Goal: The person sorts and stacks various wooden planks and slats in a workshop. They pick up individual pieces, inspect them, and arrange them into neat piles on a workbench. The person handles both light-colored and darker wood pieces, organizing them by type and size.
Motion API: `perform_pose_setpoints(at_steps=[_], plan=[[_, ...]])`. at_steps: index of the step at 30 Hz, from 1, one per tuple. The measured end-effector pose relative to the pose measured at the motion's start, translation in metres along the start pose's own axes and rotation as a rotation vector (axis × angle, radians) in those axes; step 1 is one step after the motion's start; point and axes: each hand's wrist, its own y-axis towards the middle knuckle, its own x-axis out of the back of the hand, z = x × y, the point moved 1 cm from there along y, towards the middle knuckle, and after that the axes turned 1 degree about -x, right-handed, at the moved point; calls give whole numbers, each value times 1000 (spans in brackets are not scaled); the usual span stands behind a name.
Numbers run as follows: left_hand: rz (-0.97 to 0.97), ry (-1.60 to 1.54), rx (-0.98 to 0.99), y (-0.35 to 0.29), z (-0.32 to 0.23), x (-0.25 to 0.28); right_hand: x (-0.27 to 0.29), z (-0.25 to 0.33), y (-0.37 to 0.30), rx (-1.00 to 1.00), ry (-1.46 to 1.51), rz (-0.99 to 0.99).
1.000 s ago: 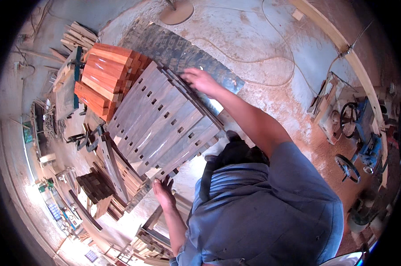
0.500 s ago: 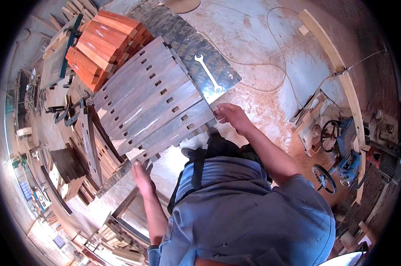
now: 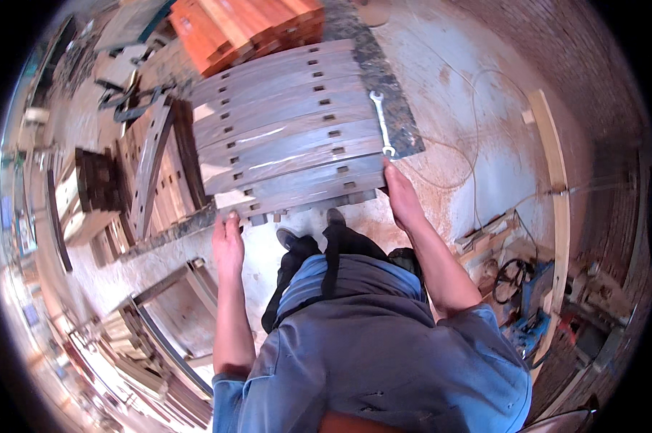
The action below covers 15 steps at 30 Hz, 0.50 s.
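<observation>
A layer of dark grey-brown wooden boards (image 3: 290,148), each with rectangular mortise slots near its ends, lies side by side in front of me. My left hand (image 3: 228,244) is at the left end of the nearest slotted board (image 3: 297,198), thumb on top, its other fingers mostly hidden beneath. At that board's right end, my right hand (image 3: 404,198) closes round the corner, the fingers partly out of sight. Shorter board ends stick out below the near edge. Beyond my right hand a double open-ended wrench (image 3: 382,124) rests on a dark tabletop (image 3: 405,133).
Reddish-orange boards (image 3: 247,29) are stacked behind the grey ones. More slotted boards (image 3: 171,173) and black clamps (image 3: 131,101) lie to the left. A long pale plank (image 3: 554,159) stands at the right, near a blue machine with a handwheel (image 3: 513,281). Timber frames (image 3: 171,281) stand lower left.
My view has turned, so the boards now lie nearly level across it. Both hands, earlier apart with loosely spread fingers, have come onto the ends of the nearest board.
</observation>
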Motion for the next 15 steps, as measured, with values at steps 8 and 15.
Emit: perform_pose_setpoints(at_steps=[8, 15], plan=[[-127, -190, -173, 0, -1, -10, -3, 3, -2, -25, -81, 2], [-99, -294, -160, -4, -11, -8, 2, -4, 3, -53, -1, 4]])
